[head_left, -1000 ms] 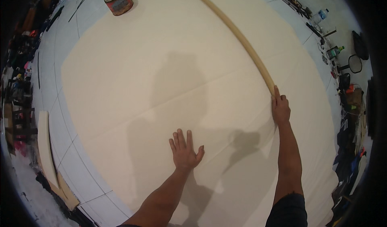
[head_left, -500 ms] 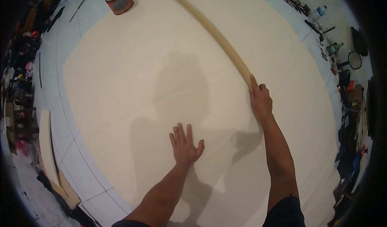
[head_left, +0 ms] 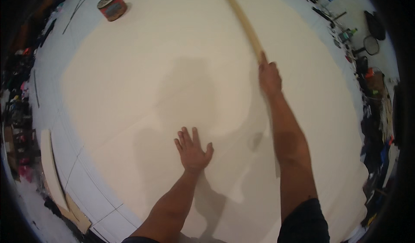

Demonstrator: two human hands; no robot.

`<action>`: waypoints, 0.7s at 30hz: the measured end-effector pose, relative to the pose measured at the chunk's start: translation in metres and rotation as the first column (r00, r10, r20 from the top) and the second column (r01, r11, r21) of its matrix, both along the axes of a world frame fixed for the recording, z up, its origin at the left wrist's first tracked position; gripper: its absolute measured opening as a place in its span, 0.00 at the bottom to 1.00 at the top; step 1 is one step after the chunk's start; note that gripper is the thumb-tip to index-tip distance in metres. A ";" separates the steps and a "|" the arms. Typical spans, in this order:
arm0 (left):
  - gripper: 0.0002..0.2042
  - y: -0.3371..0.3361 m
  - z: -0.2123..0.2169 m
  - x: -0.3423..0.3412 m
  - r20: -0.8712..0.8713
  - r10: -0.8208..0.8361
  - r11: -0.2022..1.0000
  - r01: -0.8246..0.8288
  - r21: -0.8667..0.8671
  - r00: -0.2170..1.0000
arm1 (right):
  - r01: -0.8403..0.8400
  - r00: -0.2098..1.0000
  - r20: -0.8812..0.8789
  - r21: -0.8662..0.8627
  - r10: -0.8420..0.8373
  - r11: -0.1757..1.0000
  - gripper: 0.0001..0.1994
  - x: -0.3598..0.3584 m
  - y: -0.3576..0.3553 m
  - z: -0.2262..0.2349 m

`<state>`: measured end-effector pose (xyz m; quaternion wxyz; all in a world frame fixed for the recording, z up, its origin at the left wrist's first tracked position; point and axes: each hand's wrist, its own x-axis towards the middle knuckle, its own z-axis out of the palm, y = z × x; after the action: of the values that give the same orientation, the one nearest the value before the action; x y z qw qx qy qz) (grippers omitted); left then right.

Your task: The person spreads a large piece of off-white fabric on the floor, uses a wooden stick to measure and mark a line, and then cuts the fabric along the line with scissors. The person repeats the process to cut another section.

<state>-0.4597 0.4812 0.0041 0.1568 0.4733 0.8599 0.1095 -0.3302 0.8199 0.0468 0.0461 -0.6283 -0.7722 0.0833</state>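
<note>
Wooden strip [head_left: 242, 16], long and pale, lay across the large cream sheet [head_left: 129, 83] on the floor, running from the right hand [head_left: 270, 79] to the upper frame edge, where it was cut off. Nearest, the left hand [head_left: 192, 150] rested flat on the sheet, fingers spread, holding nothing. Farther out, the right hand met the strip's near end; its grip could not be determined. A red cylindrical tin [head_left: 112, 6] stood at far left. Clutter along the right rim was indistinct.
</note>
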 end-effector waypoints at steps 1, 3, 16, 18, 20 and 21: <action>0.40 -0.003 -0.001 0.000 -0.009 0.000 1.000 0.000 0.007 1.000 | -0.033 0.999 0.028 0.009 0.033 0.999 0.24 0.005 -0.033 -0.009; 0.39 -0.007 -0.003 -0.004 -0.048 0.011 0.999 -0.009 0.030 0.999 | -0.053 0.999 0.015 0.051 0.053 0.997 0.26 0.031 -0.095 -0.014; 0.38 -0.027 -0.027 -0.017 -0.220 -0.162 0.965 0.201 0.169 0.962 | 0.579 0.814 0.018 -0.119 -0.581 0.807 0.27 0.269 -0.431 -0.031; 0.38 -0.048 -0.034 -0.037 -0.218 -0.324 0.918 0.361 0.162 0.921 | 0.671 0.740 0.031 -0.102 -0.672 0.734 0.28 0.325 -0.518 -0.035; 0.37 -0.106 -0.032 -0.047 -0.223 -0.407 0.896 0.435 0.090 0.886 | 0.726 0.687 0.056 -0.053 -0.724 0.685 0.28 0.379 -0.603 -0.033; 0.38 -0.144 -0.037 -0.063 -0.252 -0.407 0.890 0.443 0.107 0.878 | 0.767 0.641 0.066 -0.055 -0.765 0.639 0.29 0.398 -0.638 -0.033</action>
<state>-0.5229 0.3369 -0.0331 0.0410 0.6711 0.7350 0.0880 0.0675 0.1816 0.0137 0.0383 -0.8987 -0.4305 0.0742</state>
